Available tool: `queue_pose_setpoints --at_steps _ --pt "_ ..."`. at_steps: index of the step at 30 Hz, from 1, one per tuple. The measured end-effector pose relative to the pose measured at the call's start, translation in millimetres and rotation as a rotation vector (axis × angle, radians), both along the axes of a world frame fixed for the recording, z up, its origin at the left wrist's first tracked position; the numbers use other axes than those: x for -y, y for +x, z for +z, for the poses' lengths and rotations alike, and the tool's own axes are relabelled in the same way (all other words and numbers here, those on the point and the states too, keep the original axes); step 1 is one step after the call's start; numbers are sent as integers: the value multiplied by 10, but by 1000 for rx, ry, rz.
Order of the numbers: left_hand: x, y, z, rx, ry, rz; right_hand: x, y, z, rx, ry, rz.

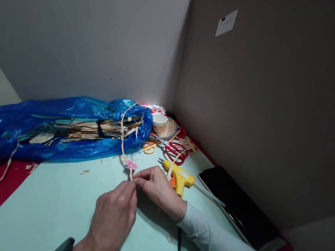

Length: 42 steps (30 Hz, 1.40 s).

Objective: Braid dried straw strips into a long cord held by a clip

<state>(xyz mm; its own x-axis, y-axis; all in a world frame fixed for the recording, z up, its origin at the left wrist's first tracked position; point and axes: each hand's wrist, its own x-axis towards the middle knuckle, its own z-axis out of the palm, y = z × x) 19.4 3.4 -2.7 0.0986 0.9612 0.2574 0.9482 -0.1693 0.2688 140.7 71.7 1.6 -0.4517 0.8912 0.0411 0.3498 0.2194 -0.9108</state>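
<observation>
Far left, thin twisted strand [7,166] hangs off the front of a blue plastic bag [1,129]; whether it joins anything else, can't tell. Bag lies open on the counter [60,202], probably so the dried stalks [82,131] inside are easy to pull; black tie [100,128] round them, presumably to keep the bundle together. Braided cord [122,137] runs over the right end of the bag and down to the counter, pink binder clip [131,164] on it just above the hands, likely to stop the plait loosening. Left hand [115,206]: fingers curled in, grasping the cord's near end, contact partly hidden. Right hand [160,190]: fingers pinching the same spot from the other side, so the two seem to control the strands together. Orange-handled scissors [149,149], paper cup [158,129], red-handled scissors [166,150] and yellow glue gun [183,177] sit beyond or beside the right hand, looks like parked out of the way but reachable. Black flat case [237,208] at far right, by the partition. Cord itself: pale straw colour, slim, bumpy plait, gently curving; tip hidden by fingers
</observation>
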Motion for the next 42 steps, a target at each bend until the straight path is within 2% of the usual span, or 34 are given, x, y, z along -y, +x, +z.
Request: queue_pose_setpoints --at_steps 3,5,7,12,13,16,18,24,28,31,34,37,42 --pt "1 -18 7 -48 -34 -32 -24 -8 -26 -9 -32 -3" --pt "-12 -41 39 2 -61 -51 -31 -13 -44 -6 -37 -18" --pt "-39 -74 83 124 -90 -25 -30 -13 -51 -5 -35 -28" --pt "-168 -181 178 475 -84 142 1 2 -4 -10 -40 -34" --pt "-198 -198 183 578 -146 156 7 4 8 -8 -43 -33" --pt "-275 -225 162 917 -462 133 9 9 29 1 -36 -16" --pt "-308 -232 129 1025 -557 101 -2 14 30 16 -27 2" --pt "-336 -273 39 975 -494 107 7 40 46 93 6 44" --pt "-331 -294 15 882 -355 94 74 66 115 313 237 10" --pt "-330 -284 7 849 -315 105 124 79 175 504 392 -44" --pt "-340 -265 -1 883 -330 99 206 58 209 570 474 -50" --pt "-340 -266 9 969 -380 82 341 11 202 580 586 -1" --pt "-300 -332 60 1138 -570 43 508 -43 114 637 741 138"
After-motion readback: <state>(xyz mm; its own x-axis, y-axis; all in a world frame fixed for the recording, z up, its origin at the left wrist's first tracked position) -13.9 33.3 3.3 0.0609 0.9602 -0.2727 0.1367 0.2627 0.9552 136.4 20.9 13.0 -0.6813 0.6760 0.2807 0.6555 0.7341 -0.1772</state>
